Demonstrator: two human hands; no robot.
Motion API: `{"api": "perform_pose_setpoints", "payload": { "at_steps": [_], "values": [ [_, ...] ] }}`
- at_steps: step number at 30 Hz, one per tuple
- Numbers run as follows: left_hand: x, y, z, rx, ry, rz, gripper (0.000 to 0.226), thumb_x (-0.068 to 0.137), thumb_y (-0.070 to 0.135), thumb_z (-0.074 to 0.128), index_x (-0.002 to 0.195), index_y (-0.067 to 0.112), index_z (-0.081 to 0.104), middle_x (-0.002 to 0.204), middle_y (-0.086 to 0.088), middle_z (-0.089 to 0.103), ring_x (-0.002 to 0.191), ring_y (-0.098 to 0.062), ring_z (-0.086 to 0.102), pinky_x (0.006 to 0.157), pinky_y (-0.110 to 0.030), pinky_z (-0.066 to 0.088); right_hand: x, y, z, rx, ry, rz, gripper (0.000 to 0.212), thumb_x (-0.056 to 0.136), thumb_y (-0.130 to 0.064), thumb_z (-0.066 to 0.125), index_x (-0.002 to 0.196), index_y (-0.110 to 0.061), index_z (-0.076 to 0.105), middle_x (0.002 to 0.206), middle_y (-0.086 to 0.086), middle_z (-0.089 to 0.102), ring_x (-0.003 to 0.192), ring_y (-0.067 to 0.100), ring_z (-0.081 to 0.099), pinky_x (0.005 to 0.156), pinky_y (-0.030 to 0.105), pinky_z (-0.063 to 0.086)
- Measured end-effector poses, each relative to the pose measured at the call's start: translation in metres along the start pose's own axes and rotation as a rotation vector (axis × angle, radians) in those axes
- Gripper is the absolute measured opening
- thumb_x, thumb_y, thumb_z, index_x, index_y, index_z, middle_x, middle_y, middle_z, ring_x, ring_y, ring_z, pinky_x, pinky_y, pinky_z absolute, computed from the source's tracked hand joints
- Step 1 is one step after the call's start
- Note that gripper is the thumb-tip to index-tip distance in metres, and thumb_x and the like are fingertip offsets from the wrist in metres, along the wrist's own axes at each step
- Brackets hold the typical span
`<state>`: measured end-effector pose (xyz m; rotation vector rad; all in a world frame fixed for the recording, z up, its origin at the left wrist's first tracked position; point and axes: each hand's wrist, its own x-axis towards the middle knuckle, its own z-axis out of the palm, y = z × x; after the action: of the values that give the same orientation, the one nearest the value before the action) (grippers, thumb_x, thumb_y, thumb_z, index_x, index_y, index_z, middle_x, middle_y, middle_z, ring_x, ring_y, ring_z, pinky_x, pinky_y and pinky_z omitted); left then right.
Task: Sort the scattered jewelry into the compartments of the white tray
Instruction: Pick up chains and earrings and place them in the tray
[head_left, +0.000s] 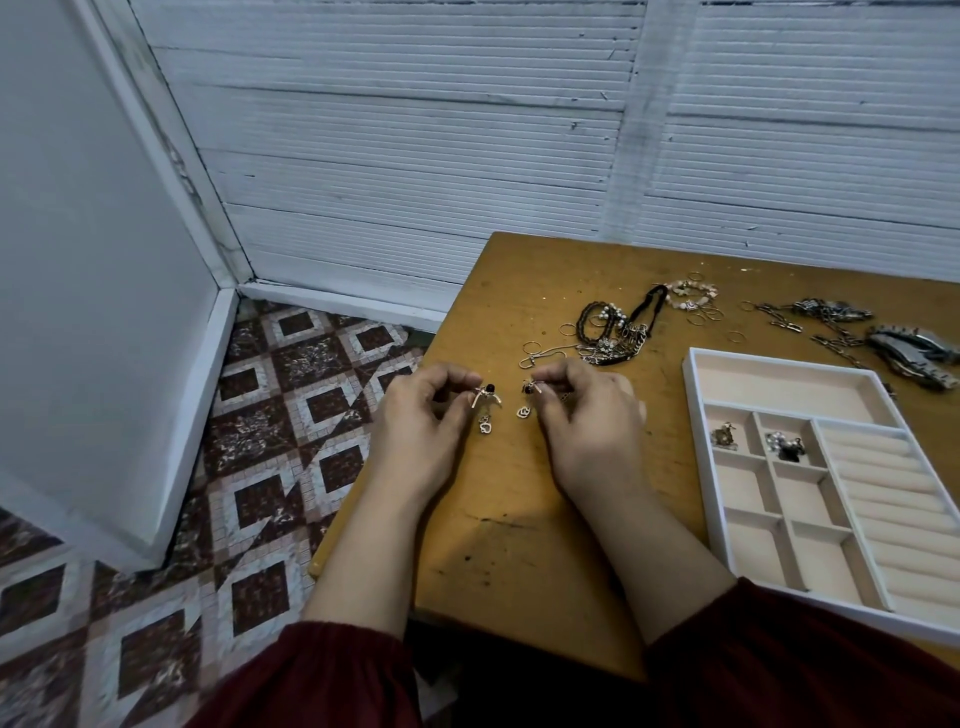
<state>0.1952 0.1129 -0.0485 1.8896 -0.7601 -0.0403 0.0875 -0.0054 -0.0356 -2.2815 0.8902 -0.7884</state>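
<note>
tray (693, 415): sitting right of both hands
pile (615, 325): lying left of the tray's far corner
left hand (415, 415): pinching an earring (485, 408)
right hand (587, 415): pinching its twin (527, 397)

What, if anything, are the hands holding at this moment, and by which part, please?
The left hand pinches the left earring, the right hand the right earring, each by its top end beside the dark bead; the heart charms hang below.

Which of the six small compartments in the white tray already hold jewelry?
Only the two in the far row: the far-left compartment holds one small piece, its right neighbour a darker cluster. The other four show none.
</note>
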Motion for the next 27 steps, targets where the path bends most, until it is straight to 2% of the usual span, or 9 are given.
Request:
{"api": "perform_pose_setpoints", "payload": {
  "at_steps": [5,10,12,18,21,24,27],
  "values": [
    [0.0029,-0.0082,0.0017,0.091,0.013,-0.034,0.013,0.084,0.026,0.069,0.090,0.037,0.069,0.094,0.008,0.067,0.090,-0.006,0.060,0.082,-0.039,0.052,-0.0003,0.0018,-0.0003,-0.006,0.023,0.044,0.015,0.092,-0.033,0.056,0.103,-0.036,0.066,0.102,-0.018,0.065,0.108,0.012,0.045,0.082,0.027,0.021],
    [0.0039,-0.0090,0.0023,0.095,0.022,-0.015,0.009,0.082,0.026,0.070,0.085,0.034,0.069,0.087,0.014,0.068,0.090,-0.012,0.060,0.080,-0.042,0.051,-0.0008,0.0004,-0.0013,0.043,0.032,0.061,0.011,0.088,-0.032,0.062,0.098,-0.032,0.068,0.082,-0.020,0.061,0.104,0.011,0.051,0.093,0.032,0.029],
    [0.0042,-0.0089,0.0024,0.102,0.018,-0.010,0.008,0.083,0.026,0.070,0.085,0.034,0.069,0.087,0.015,0.067,0.091,-0.013,0.059,0.079,-0.042,0.051,-0.0012,0.0004,-0.0019,0.047,0.037,0.062,0.009,0.088,-0.032,0.063,0.095,-0.032,0.068,0.080,-0.020,0.060,0.103,0.011,0.051,0.095,0.034,0.030],
    [0.0033,-0.0091,0.0018,0.132,-0.014,-0.024,0.009,0.079,0.035,0.063,0.087,0.040,0.064,0.087,0.011,0.066,0.092,-0.014,0.060,0.080,-0.042,0.051,-0.0026,0.0010,-0.0021,0.042,0.005,0.030,0.002,0.085,-0.033,0.066,0.085,-0.034,0.064,0.077,-0.023,0.056,0.100,0.008,0.046,0.085,0.028,0.024],
    [0.0027,-0.0081,0.0012,0.165,-0.028,-0.038,0.013,0.080,0.030,0.065,0.082,0.042,0.062,0.089,0.008,0.066,0.092,-0.015,0.060,0.082,-0.042,0.051,-0.0020,0.0017,-0.0019,-0.003,-0.060,0.041,0.005,0.081,-0.033,0.068,0.081,-0.036,0.064,0.079,-0.022,0.056,0.104,0.007,0.043,0.081,0.025,0.019],
    [0.0019,-0.0058,0.0012,0.187,-0.029,-0.055,0.022,0.080,0.025,0.067,0.077,0.046,0.062,0.092,0.008,0.067,0.095,-0.013,0.059,0.085,-0.041,0.050,-0.0012,0.0026,-0.0012,-0.034,-0.082,0.053,0.003,0.079,-0.035,0.069,0.082,-0.035,0.068,0.083,-0.019,0.061,0.108,0.008,0.044,0.082,0.024,0.019],
    [0.0009,-0.0005,0.0013,0.138,-0.020,-0.074,0.015,0.078,0.023,0.069,0.079,0.038,0.069,0.088,0.010,0.070,0.091,-0.009,0.062,0.084,-0.036,0.052,-0.0016,0.0018,-0.0006,-0.014,-0.065,0.043,0.007,0.077,-0.038,0.070,0.082,-0.034,0.070,0.089,-0.016,0.067,0.108,0.008,0.046,0.088,0.026,0.022]
  ]
}}
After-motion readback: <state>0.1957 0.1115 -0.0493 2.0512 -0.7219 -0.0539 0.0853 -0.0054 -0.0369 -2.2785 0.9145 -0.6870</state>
